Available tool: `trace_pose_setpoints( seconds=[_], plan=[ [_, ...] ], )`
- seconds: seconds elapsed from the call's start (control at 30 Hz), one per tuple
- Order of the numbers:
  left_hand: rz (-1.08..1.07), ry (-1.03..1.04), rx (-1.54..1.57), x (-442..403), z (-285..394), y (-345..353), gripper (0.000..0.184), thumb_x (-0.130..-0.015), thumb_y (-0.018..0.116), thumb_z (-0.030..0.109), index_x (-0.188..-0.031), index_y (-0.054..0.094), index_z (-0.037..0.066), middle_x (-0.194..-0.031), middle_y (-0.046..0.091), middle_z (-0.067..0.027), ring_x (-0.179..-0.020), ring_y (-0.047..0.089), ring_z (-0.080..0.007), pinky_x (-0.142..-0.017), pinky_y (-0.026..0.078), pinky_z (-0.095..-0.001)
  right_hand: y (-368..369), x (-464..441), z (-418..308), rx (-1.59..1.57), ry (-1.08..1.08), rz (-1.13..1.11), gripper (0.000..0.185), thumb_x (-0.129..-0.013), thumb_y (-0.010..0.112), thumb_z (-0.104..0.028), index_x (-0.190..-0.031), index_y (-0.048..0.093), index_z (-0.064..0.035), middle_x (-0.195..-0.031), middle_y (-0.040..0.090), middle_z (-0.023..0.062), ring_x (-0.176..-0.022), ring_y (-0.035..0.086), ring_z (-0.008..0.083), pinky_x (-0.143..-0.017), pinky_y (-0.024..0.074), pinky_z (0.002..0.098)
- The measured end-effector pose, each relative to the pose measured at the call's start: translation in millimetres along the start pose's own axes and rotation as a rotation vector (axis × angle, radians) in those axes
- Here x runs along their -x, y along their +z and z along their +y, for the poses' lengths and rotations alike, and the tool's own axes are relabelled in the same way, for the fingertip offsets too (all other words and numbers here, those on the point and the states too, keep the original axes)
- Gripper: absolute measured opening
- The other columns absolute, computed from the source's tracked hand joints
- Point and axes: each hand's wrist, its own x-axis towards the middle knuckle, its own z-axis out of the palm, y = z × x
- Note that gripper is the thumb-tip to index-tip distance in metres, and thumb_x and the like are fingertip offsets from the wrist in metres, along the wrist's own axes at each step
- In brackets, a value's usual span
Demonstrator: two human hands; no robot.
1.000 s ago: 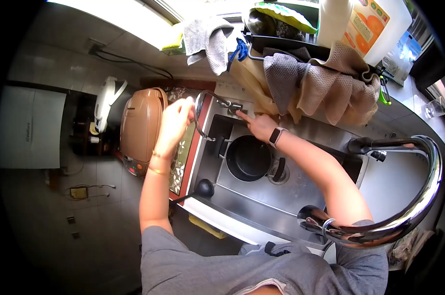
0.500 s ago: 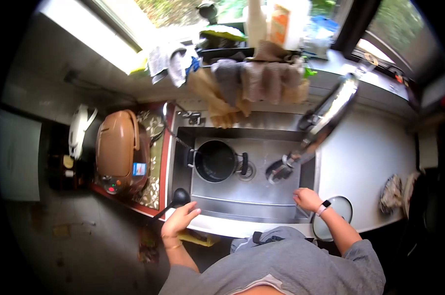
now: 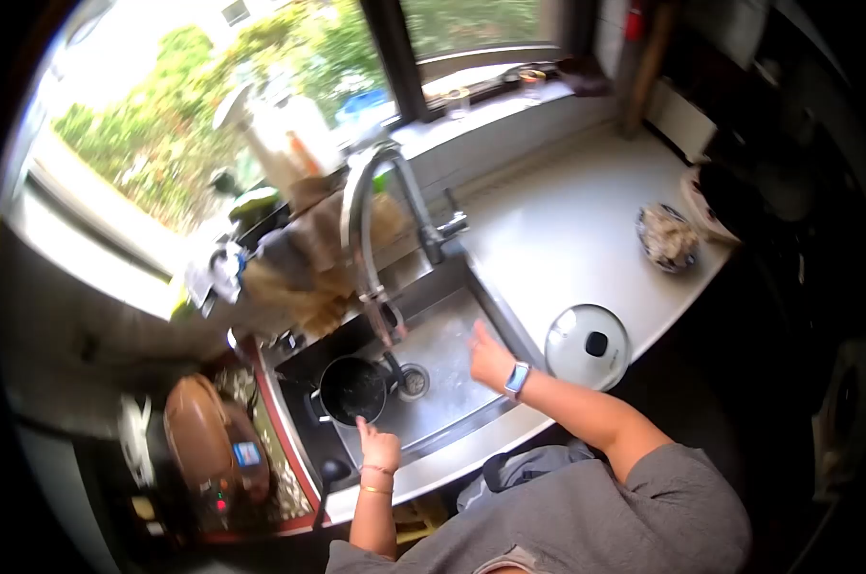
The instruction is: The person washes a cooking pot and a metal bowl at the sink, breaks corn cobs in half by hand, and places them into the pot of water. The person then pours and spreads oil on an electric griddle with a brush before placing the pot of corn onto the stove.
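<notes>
A black pot [image 3: 331, 390] with two side handles stands in the left part of the steel sink [image 3: 454, 380]. My left hand [image 3: 380, 448] is at the pot's near rim, its index finger stretched toward it; whether it touches the pot I cannot tell. Over the right side of the sink is my right hand [image 3: 491, 361], a finger or thumb pointing up, with nothing visible in it. The curved chrome faucet [image 3: 361, 206] rises behind the sink, its spray head above the basin beside the pot. A black ladle [image 3: 334, 469] lies at the sink's front left corner.
A glass lid [image 3: 571, 344] lies on the white counter [image 3: 519, 249] right of the sink. Farther right stands a bowl [image 3: 669, 239] of pale food. A brown rice cooker [image 3: 198, 430] is at the left. Cloths and gloves [image 3: 304, 263] hang behind the sink.
The view has swung to the right. My left hand has come from beside the ladle up to the pot's near rim. My right hand has moved farther in over the sink.
</notes>
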Motion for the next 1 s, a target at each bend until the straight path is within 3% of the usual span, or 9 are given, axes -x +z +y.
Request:
trace_pose_setpoints(
  seconds=[0.03, 0.1, 0.17, 0.3, 0.43, 0.7, 0.8, 0.87, 1.0],
  plan=[
    [-0.141, -0.073, -0.656, 7.7, 12.9, 3.4, 0.050, -0.093, 0.050, 0.044, -0.124, 0.058, 0.006, -0.113, 0.064, -0.0185, -0.100, 0.063, -0.0282, -0.093, 0.044, -0.0490, 43.5, 7.2, 2.0, 0.016, -0.145, 0.160, 0.042, -0.094, 0.049, -0.039, -0.111, 0.063, -0.0023, -0.111, 0.065, 0.0175, -0.100, 0.062, 0.0346, -0.093, 0.0450, 0.0462],
    [0.193, 0.248, 0.447, 5.7, 28.6, 10.3, 0.043, -0.091, 0.057, 0.032, -0.122, 0.057, 0.003, -0.110, 0.064, -0.0219, -0.100, 0.062, -0.0320, -0.089, 0.047, -0.0428, 49.7, 62.2, -14.3, -0.868, -0.042, 0.225, 0.046, -0.093, 0.051, -0.041, -0.116, 0.061, -0.0027, -0.111, 0.065, 0.0164, -0.098, 0.063, 0.0345, -0.091, 0.0463, 0.0398],
    [0.203, 0.298, 0.159, -10.1, 53.0, 8.1, 0.045, -0.086, 0.063, 0.026, -0.124, 0.054, 0.003, -0.111, 0.063, -0.0187, -0.094, 0.062, -0.0354, -0.083, 0.048, -0.0403, 56.1, 114.4, -11.9, -0.961, 0.159, 0.041, 0.045, -0.094, 0.050, -0.039, -0.121, 0.058, -0.0037, -0.114, 0.064, 0.0170, -0.101, 0.062, 0.0334, -0.089, 0.0469, 0.0384],
    [0.170, 0.558, -0.625, -38.1, 95.7, 37.4, 0.042, -0.084, 0.064, 0.033, -0.116, 0.060, 0.007, -0.109, 0.063, -0.0161, -0.097, 0.060, -0.0343, -0.083, 0.046, -0.0450, 106.9, 216.8, -30.7, -0.258, 0.576, 0.071, 0.034, -0.086, 0.061, -0.035, -0.101, 0.063, -0.0041, -0.093, 0.066, 0.0149, -0.092, 0.063, 0.0326, -0.077, 0.0477, 0.0463],
    [-0.036, 0.736, -0.343, -25.7, 153.7, 72.4, 0.043, -0.085, 0.064, 0.028, -0.118, 0.058, 0.002, -0.117, 0.060, -0.0214, -0.107, 0.057, -0.0394, -0.091, 0.047, -0.0431, 149.7, 294.8, -55.9, -0.607, 0.749, 0.097, 0.036, -0.085, 0.061, -0.037, -0.089, 0.066, -0.0020, -0.087, 0.067, 0.0175, -0.088, 0.065, 0.0356, -0.073, 0.0515, 0.0472],
    [-0.362, 0.747, -0.827, 16.8, 251.1, 215.5, 0.045, -0.083, 0.061, 0.036, -0.114, 0.061, 0.003, -0.110, 0.062, -0.0231, -0.106, 0.057, -0.0397, -0.088, 0.047, -0.0444, 249.6, 459.9, -139.7, -0.676, 1.050, 0.489, 0.034, -0.085, 0.059, -0.031, -0.092, 0.063, 0.0015, -0.088, 0.066, 0.0196, -0.091, 0.064, 0.0365, -0.077, 0.0520, 0.0456],
    [-0.412, 1.220, -0.913, 74.6, 306.6, 288.4, 0.033, -0.086, 0.056, 0.032, -0.104, 0.061, 0.004, -0.100, 0.063, -0.0225, -0.095, 0.059, -0.0411, -0.079, 0.050, -0.0471, 302.2, 550.3, -193.5, -0.742, 1.207, 0.535, 0.033, -0.084, 0.062, -0.029, -0.091, 0.063, 0.0034, -0.088, 0.065, 0.0215, -0.091, 0.063, 0.0377, -0.076, 0.0520, 0.0449],
    [-0.468, 1.249, -0.918, 128.1, 348.7, 348.0, 0.033, -0.087, 0.056, 0.031, -0.104, 0.061, 0.003, -0.099, 0.063, -0.0228, -0.094, 0.059, -0.0413, -0.080, 0.050, -0.0468, 366.1, 595.0, -233.3, -0.793, 1.369, 0.687, 0.032, -0.082, 0.064, -0.028, -0.090, 0.063, 0.0035, -0.086, 0.065, 0.0206, -0.087, 0.063, 0.0395, -0.076, 0.0515, 0.0461],
    [-0.683, 1.424, -0.907, 184.7, 419.3, 451.4, 0.040, -0.087, 0.057, 0.034, -0.111, 0.060, 0.002, -0.103, 0.062, -0.0231, -0.097, 0.059, -0.0408, -0.082, 0.049, -0.0461, 398.8, 690.0, -333.0, -0.923, 1.714, 0.569, 0.029, -0.086, 0.060, -0.025, -0.097, 0.061, 0.0018, -0.094, 0.063, 0.0209, -0.086, 0.062, 0.0387, -0.074, 0.0509, 0.0479]
  ],
)
